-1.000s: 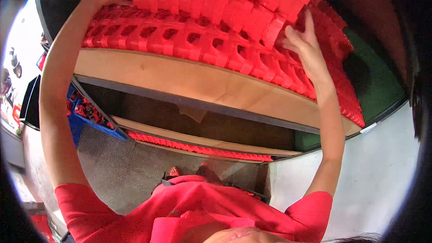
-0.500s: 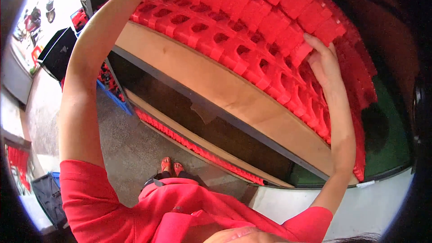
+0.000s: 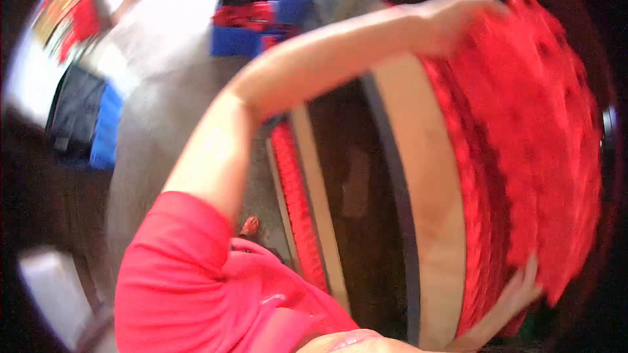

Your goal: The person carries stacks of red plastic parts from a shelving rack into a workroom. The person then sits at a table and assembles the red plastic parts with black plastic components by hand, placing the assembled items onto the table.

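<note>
A long row of red plastic pieces [image 3: 543, 143], packed side by side, fills the right of the view, smeared by motion. My left hand [image 3: 458, 19] is closed at its far end, the fingers partly blurred. At its near end my right hand [image 3: 523, 287] grips the edge, fingers against the pieces. Beneath and to the left, more red pieces with holes [image 3: 468, 209] lie along a cardboard-covered shelf [image 3: 432, 176]. Whether the upper row touches that lower layer cannot be made out.
Below the shelf's dark edge, a lower shelf level holds another line of red pieces [image 3: 297, 202]. Blue crates [image 3: 235, 40] with red parts stand at the far side. A black crate [image 3: 75, 111] beside a blue one [image 3: 106, 124] is at left on grey floor [image 3: 163, 124].
The view has swung round, so the shelf now runs nearly up and down at the right. Both hands have stayed with the red pieces, my right hand now at the row's near end.
</note>
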{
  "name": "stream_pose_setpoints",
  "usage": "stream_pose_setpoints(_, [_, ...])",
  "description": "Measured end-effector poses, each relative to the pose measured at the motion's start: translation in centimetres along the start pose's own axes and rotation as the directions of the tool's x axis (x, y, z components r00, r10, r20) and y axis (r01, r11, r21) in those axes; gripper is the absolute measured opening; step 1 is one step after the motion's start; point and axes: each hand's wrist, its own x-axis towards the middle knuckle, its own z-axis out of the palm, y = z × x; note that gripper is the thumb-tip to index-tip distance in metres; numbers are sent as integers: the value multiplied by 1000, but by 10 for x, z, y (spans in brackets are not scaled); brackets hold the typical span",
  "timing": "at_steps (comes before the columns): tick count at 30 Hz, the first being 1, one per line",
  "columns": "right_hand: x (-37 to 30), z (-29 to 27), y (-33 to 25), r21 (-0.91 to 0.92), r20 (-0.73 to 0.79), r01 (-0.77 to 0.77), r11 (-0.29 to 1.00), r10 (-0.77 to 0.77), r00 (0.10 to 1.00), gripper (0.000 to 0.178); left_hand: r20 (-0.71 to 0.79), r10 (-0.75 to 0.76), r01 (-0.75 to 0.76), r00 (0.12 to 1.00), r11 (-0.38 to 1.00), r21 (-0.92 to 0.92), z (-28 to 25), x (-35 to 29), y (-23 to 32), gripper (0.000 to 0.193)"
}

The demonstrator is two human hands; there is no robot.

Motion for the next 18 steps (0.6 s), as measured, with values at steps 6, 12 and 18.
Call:
stream_pose_setpoints(6, [-68,218,-33,159,512,212,964,-265,817,41,252,-530,328,809,52,-943,-150,-92,71,61])
stream_pose_setpoints(12, [-233,372,-59,197,832,33,980,-184,524,42,57,-689,240,722,173,-955,-338,-238,137,76])
stream_pose_setpoints(18, [-389,487,-87,146,967,-98,984,-121,222,43,-242,-940,259,239,302,-918,-492,-388,199,67])
